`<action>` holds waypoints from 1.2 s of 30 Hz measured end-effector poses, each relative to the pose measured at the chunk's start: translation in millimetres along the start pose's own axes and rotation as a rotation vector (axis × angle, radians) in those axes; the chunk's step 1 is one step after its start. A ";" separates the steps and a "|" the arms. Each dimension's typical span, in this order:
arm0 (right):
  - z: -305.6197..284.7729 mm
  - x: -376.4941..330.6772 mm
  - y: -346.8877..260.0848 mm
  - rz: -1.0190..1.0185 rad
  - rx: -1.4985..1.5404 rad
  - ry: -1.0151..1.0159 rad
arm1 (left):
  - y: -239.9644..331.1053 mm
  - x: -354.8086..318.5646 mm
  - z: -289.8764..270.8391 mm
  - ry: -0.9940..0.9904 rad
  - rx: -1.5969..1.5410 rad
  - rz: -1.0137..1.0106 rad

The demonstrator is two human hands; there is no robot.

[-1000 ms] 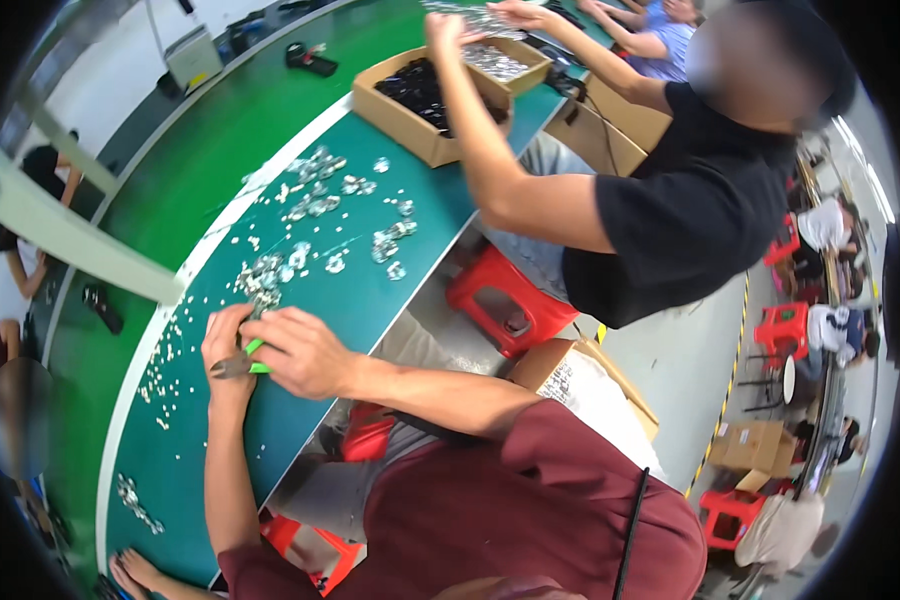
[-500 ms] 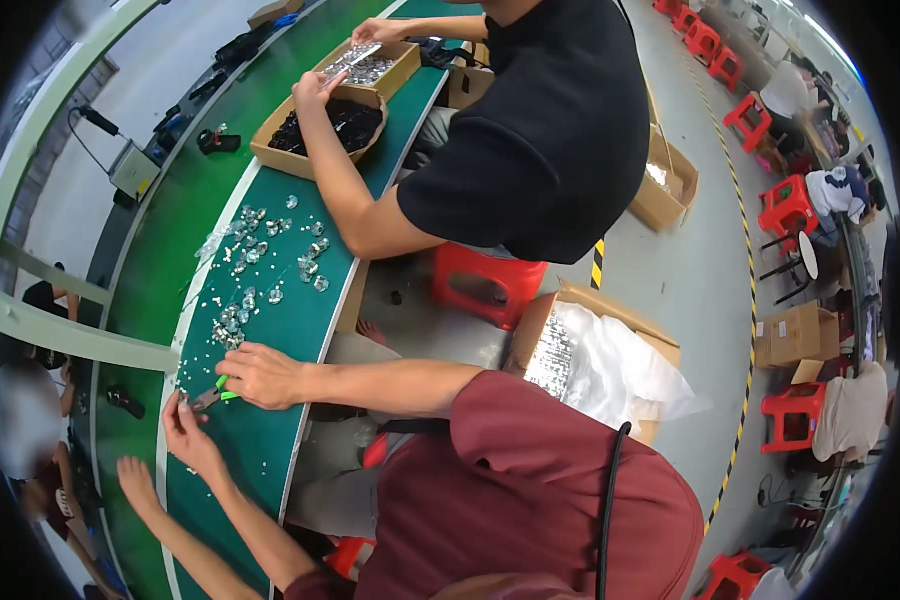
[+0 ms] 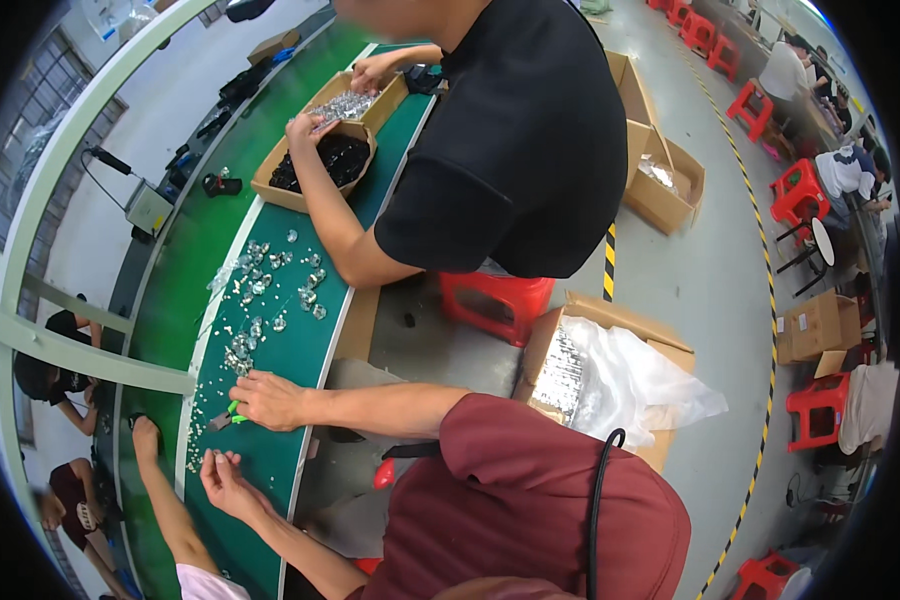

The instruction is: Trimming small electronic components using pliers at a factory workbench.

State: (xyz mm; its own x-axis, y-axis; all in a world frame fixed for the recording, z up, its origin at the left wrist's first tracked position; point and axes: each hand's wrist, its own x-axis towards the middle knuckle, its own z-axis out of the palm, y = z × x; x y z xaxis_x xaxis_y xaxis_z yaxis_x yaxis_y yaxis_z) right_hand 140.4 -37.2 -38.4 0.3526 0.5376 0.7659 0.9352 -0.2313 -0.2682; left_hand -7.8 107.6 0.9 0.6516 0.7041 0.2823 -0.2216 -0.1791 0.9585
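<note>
An arm in a pale pink sleeve comes in at the lower left edge; I take it as mine. My right hand (image 3: 147,442) lies at the dark strip beyond the green table, fingers curled over a small black object (image 3: 136,419), mostly hidden. My left hand is out of view. Closer in, a co-worker in maroon holds green-handled pliers (image 3: 226,417) in one hand (image 3: 270,401); the other hand (image 3: 222,482) pinches something too small to tell. Clear faceted pieces (image 3: 240,352) and small pale bits lie scattered on the green tabletop (image 3: 290,440).
Beyond, a co-worker in black reaches over a box of silvery pieces (image 3: 345,105) and a box of black pieces (image 3: 330,165). A pale post (image 3: 90,355) crosses the table's left side. Cartons (image 3: 660,350) and red stools (image 3: 500,300) stand on the right.
My right hand has moved from below the black object onto it. The view has shifted slightly. The maroon-clad co-worker's empty-of-pliers hand has drawn away from the pliers.
</note>
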 end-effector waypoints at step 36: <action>0.7 0.9 -2.4 -0.017 -0.042 -0.146 | 23.4 -68.8 -30.7 0.221 -0.020 -0.107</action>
State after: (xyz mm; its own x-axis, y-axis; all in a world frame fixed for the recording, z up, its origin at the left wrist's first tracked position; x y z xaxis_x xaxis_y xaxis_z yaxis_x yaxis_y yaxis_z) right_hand 138.5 -35.6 -37.5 0.3404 0.6529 0.6766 0.9400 -0.2530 -0.2288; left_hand -80.1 76.1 2.7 0.4977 0.8521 0.1618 -0.1754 -0.0838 0.9809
